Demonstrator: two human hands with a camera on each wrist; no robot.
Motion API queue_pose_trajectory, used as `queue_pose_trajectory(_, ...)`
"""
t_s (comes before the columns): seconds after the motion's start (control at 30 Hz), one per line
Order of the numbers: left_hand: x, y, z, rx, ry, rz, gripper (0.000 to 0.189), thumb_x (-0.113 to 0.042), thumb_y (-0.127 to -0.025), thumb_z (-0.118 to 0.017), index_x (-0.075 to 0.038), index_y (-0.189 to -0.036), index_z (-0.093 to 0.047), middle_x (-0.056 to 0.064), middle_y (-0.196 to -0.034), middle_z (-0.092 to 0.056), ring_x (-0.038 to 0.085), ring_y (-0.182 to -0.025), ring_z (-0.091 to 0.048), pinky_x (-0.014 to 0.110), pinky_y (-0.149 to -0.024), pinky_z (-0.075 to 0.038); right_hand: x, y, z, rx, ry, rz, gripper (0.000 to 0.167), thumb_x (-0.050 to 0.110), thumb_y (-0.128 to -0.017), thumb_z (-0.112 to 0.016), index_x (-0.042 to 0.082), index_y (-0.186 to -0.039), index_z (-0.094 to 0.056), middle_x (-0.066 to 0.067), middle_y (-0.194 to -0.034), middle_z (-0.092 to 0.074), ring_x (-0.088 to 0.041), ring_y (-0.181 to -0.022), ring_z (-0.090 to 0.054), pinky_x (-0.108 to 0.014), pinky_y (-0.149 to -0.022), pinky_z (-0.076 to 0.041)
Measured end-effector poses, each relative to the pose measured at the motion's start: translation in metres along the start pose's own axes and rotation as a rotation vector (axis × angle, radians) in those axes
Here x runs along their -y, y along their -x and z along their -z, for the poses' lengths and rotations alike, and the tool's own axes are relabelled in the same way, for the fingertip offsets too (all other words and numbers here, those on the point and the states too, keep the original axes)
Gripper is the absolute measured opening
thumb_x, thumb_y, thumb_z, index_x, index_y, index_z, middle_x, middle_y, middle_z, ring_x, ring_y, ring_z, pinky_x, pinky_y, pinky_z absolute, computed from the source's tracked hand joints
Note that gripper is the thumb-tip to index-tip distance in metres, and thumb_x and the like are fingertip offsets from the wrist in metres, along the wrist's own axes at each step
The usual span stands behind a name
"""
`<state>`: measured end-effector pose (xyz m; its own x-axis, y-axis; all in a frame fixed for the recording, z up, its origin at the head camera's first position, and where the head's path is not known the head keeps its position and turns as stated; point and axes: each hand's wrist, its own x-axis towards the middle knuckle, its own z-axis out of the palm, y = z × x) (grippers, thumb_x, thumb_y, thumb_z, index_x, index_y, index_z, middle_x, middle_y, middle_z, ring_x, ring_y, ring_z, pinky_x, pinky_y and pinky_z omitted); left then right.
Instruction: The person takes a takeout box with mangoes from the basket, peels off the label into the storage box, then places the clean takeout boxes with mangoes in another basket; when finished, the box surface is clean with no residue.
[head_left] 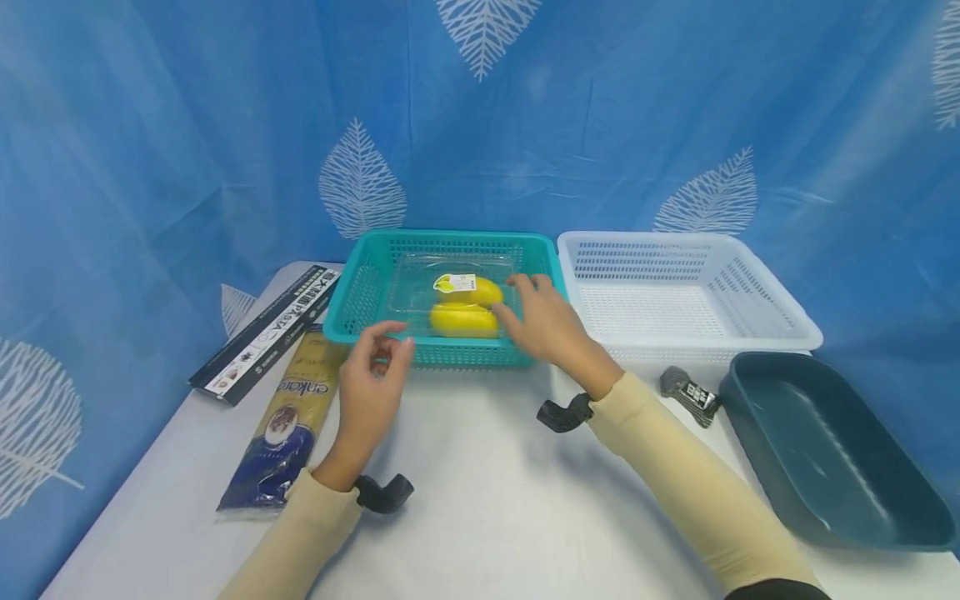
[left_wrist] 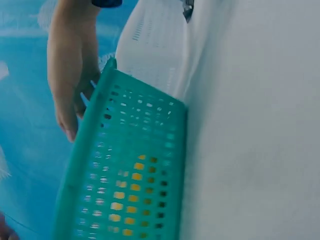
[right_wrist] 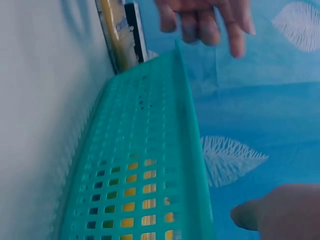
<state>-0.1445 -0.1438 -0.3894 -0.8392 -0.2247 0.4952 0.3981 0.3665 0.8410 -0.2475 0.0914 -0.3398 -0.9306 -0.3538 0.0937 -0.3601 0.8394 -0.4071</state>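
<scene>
Inside the teal basket (head_left: 442,353) lies a clear plastic box (head_left: 412,287) with two yellow mangoes (head_left: 463,320) and a white label on its lid. At the box's right end is my right hand (head_left: 551,325), fingers spread and bent a little over the basket, with nothing gripped. My left hand (head_left: 372,383) hovers at the basket's front left corner, its fingers loosely curved and holding nothing. In both wrist views the basket's front wall hides most of the box, and yellow shows through the holes.
A white basket (head_left: 690,340) stands right of the teal one. Nearer on the right are a dark green tub (head_left: 832,450) and a small grey packet (head_left: 690,395). On the left lie a gold-and-blue packet (head_left: 281,429) and a long black box (head_left: 266,333). A blue curtain hangs behind.
</scene>
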Motion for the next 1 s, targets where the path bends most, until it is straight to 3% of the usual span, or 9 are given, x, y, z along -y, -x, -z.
queue_pose_trajectory(0.13,0.012,0.000,-0.002,-0.036,0.072,0.095,0.025,-0.018,-0.104,-0.061,-0.004,-0.125,-0.060,0.011,-0.080,-0.056,0.018,-0.073,-0.048,0.025,-0.065,-0.040,-0.002,-0.011,-0.004,0.000,-0.075,-0.054,0.054,0.047,-0.106,-0.048,0.014,-0.147,-0.042,-0.023,-0.139,-0.042,-0.034,-0.093,-0.053,-0.049,-0.078,-0.048)
queue_pose_trajectory(0.27,0.019,0.002,-0.005,-0.075,0.087,0.144,0.028,-0.017,-0.104,-0.061,-0.002,-0.127,-0.056,0.010,-0.080,-0.055,0.016,-0.069,-0.047,0.024,-0.068,-0.040,-0.005,-0.022,-0.010,0.022,-0.127,-0.100,0.053,0.046,-0.106,-0.047,0.016,-0.149,-0.038,-0.024,-0.137,-0.039,-0.033,-0.086,-0.051,-0.045,-0.071,-0.045)
queue_pose_trajectory(0.4,0.023,0.002,-0.006,-0.138,0.098,0.190,0.032,-0.016,-0.104,-0.061,-0.001,-0.130,-0.051,0.006,-0.084,-0.055,0.010,-0.063,-0.045,0.019,-0.058,-0.038,-0.009,-0.033,-0.017,0.022,-0.180,-0.137,0.053,0.043,-0.105,-0.048,0.018,-0.150,-0.033,-0.025,-0.133,-0.037,-0.034,-0.081,-0.051,-0.045,-0.067,-0.045)
queue_pose_trajectory(0.6,0.030,0.001,-0.005,-0.208,0.089,0.249,0.037,-0.017,-0.105,-0.058,-0.005,-0.136,-0.044,0.004,-0.093,-0.054,0.007,-0.060,-0.042,0.018,-0.053,-0.035,-0.015,-0.047,-0.025,0.035,-0.242,-0.177,0.051,0.040,-0.106,-0.048,0.018,-0.149,-0.030,-0.030,-0.142,-0.034,-0.041,-0.101,-0.054,-0.054,-0.085,-0.048)
queue_pose_trajectory(0.73,0.032,0.000,-0.005,-0.223,0.047,0.286,0.038,-0.019,-0.105,-0.058,-0.006,-0.138,-0.042,0.005,-0.101,-0.054,0.013,-0.068,-0.048,0.021,-0.059,-0.039,-0.018,-0.053,-0.025,0.073,-0.306,-0.197,0.049,0.038,-0.107,-0.048,0.017,-0.147,-0.031,-0.030,-0.144,-0.035,-0.041,-0.111,-0.050,-0.057,-0.092,-0.046)
queue_pose_trajectory(0.87,0.033,-0.002,-0.004,-0.254,0.038,0.316,0.039,-0.018,-0.105,-0.058,-0.005,-0.138,-0.043,0.006,-0.108,-0.054,0.019,-0.087,-0.052,0.025,-0.072,-0.043,-0.019,-0.056,-0.024,0.116,-0.355,-0.208,0.048,0.037,-0.108,-0.047,0.016,-0.147,-0.030,-0.023,-0.118,-0.046,-0.030,-0.087,-0.049,-0.048,-0.080,-0.044)
queue_pose_trajectory(1.0,0.035,-0.002,-0.002,-0.257,0.058,0.318,0.042,-0.018,-0.104,-0.059,-0.007,-0.142,-0.044,0.004,-0.110,-0.051,0.016,-0.082,-0.052,0.021,-0.066,-0.042,-0.019,-0.057,-0.025,0.145,-0.381,-0.212,0.046,0.036,-0.108,-0.046,0.016,-0.146,-0.030,-0.011,-0.086,-0.043,-0.020,-0.062,-0.036,-0.039,-0.064,-0.040)
